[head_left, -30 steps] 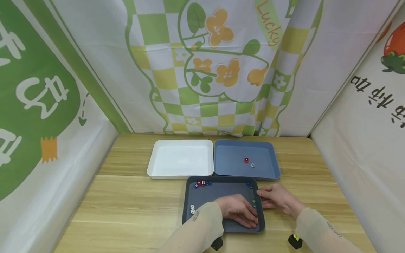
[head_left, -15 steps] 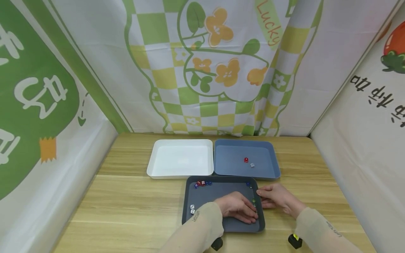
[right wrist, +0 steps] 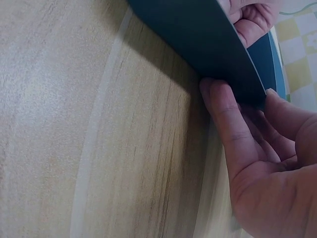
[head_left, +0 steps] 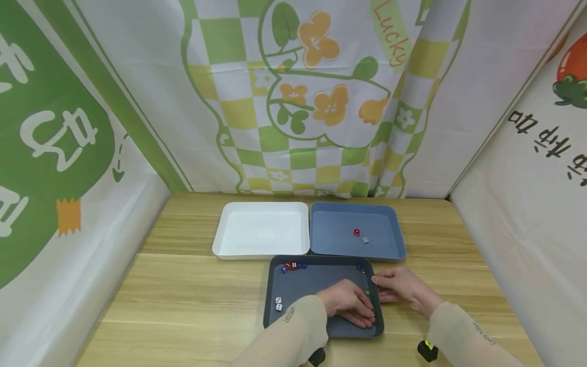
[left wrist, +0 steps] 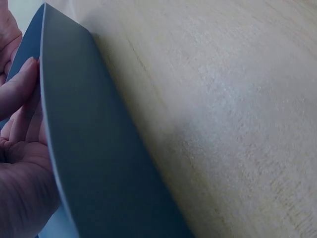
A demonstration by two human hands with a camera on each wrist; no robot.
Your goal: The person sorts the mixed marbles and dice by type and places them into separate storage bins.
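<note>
My left hand (head_left: 347, 303) is inside the dark grey tray (head_left: 325, 331), fingers bent toward its right wall. In the left wrist view its thumb (left wrist: 22, 84) lies close to that wall; whether it pinches a small piece is hidden. My right hand (head_left: 405, 288) grips the tray's right side. In the right wrist view, the thumb (right wrist: 287, 116) is at the rim and the fingers (right wrist: 233, 119) touch the outer wall. Along the right wall lie a small green piece (head_left: 367, 292) and a blue die (head_left: 359, 267). White dice (head_left: 278, 304) lie at the left.
Several red and blue dice (head_left: 291, 266) cluster in the tray's far left corner. Behind it stand a white tray (head_left: 261, 229) and a blue tray (head_left: 335, 229) side by side. The blue one holds a red die (head_left: 356, 232) and a clear die (head_left: 365, 240). Curtains surround the wooden table (head_left: 183, 285).
My left hand and sleeve have shifted slightly right, showing more of the white dice. One of the green pieces at the right wall is now mostly covered. My right hand has stayed put.
</note>
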